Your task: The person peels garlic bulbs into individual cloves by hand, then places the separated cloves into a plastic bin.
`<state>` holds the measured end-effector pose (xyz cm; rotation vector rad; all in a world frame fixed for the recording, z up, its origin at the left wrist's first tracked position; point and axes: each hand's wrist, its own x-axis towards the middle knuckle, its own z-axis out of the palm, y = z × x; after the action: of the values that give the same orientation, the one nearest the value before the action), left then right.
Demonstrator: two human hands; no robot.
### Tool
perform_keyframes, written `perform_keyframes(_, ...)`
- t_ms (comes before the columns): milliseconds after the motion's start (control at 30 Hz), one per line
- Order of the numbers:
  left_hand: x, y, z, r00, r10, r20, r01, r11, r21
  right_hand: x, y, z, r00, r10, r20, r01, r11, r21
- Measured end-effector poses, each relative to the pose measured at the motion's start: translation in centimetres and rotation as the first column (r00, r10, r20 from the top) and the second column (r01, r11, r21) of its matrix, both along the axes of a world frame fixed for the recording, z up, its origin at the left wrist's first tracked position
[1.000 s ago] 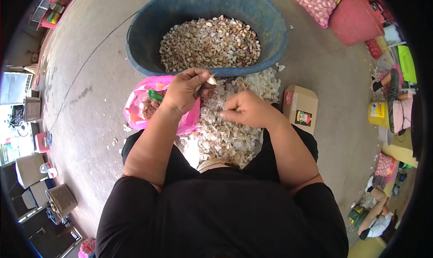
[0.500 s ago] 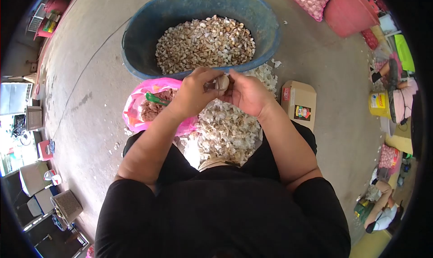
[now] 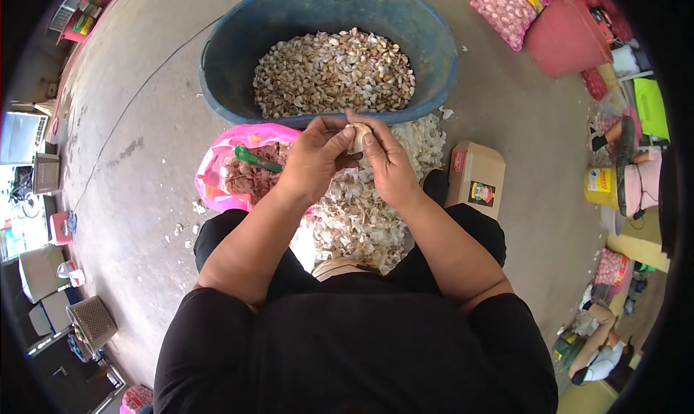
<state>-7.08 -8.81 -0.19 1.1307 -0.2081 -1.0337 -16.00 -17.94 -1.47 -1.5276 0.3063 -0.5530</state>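
Both my hands meet just in front of the near rim of a large blue tub (image 3: 217, 88). Between them is a pale garlic bulb (image 3: 358, 133), partly covered by fingers. My left hand (image 3: 312, 159) closes on its left side, thumb on top. My right hand (image 3: 390, 167) pinches the other side with thumb and fingers. Loose garlic cloves (image 3: 332, 74) cover the tub's bottom. Below my hands lies a heap of papery garlic skins (image 3: 354, 215). By my left hand, a pink plastic bag (image 3: 210, 169) holds brownish-pink scraps and a green-handled tool (image 3: 256, 159).
A cardboard box (image 3: 473, 179) stands by my right knee. Far right are a red tub (image 3: 567, 41), a mesh sack of garlic (image 3: 502, 16), a yellow bucket (image 3: 601, 188) and two people seated at the edge. Crates (image 3: 92, 326) line the left side.
My right hand has turned and closed onto the garlic bulb, its thumb now on top. My left hand has shifted slightly lower. The whole view has moved a little.
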Motion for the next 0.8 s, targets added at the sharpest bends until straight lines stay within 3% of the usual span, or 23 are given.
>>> perform_keyframes(33,0.2,0.1,-0.9,0.999,-0.029,0.036,0.029,1.000,0.005,0.1,-0.3,-0.4,0.998,-0.068,-0.020,0.063,0.980,-0.188)
perform_keyframes(100,0.1,0.1,-1.1,0.988,-0.049,0.144,0.045,0.998,0.033,-0.1,-0.9,-0.9,0.977,-0.213,-0.021,0.169,0.827,-0.537)
perform_keyframes(200,-1.0,-0.5,-0.6,0.941,-0.013,0.337,-0.028,0.993,0.118,0.1,0.3,-0.6,0.960,-0.217,-0.177,0.163,0.946,-0.280)
perform_keyframes(300,-1.6,-0.7,-1.2,0.867,0.041,0.496,-0.120,0.984,0.129,0.3,0.9,-0.1,0.956,-0.226,-0.186,0.150,0.924,-0.352)
perform_keyframes(433,-1.5,-0.9,-0.4,0.982,0.143,0.126,-0.153,0.985,0.081,0.3,0.6,0.4,0.973,-0.214,-0.091,0.169,0.918,-0.358)
perform_keyframes(500,-1.0,-0.5,0.0,0.995,0.087,-0.038,-0.083,0.992,0.094,0.3,0.2,0.3,0.977,-0.194,-0.088,0.156,0.932,-0.326)
perform_keyframes(567,-0.2,-0.4,-0.2,0.993,0.041,-0.108,-0.031,0.996,0.085,0.6,-0.8,0.0,0.990,-0.044,-0.134,0.061,0.990,0.126)
perform_keyframes(600,0.1,-0.4,-0.4,0.995,0.020,-0.100,-0.013,0.997,0.078,0.7,-1.0,0.0,0.991,0.035,-0.131,0.014,0.937,0.350)
perform_keyframes(633,0.3,-0.3,-0.5,0.996,-0.001,-0.092,0.008,0.997,0.071,0.6,-1.0,0.3,0.988,0.056,-0.145,0.003,0.926,0.378)
perform_keyframes(700,0.1,-0.3,-0.6,0.995,-0.013,0.103,0.005,0.997,0.082,0.4,-0.8,1.3,0.980,0.097,-0.173,-0.013,0.900,0.436)
perform_keyframes(733,-0.3,-0.6,-1.1,0.977,0.003,0.214,-0.022,0.996,0.086,0.3,-0.5,0.5,0.977,0.083,-0.196,-0.020,0.953,0.303)
perform_keyframes(800,-0.5,-0.8,-1.1,0.910,-0.001,0.416,-0.051,0.992,0.112,0.3,-0.5,0.4,0.978,0.095,-0.185,-0.043,0.962,0.269)
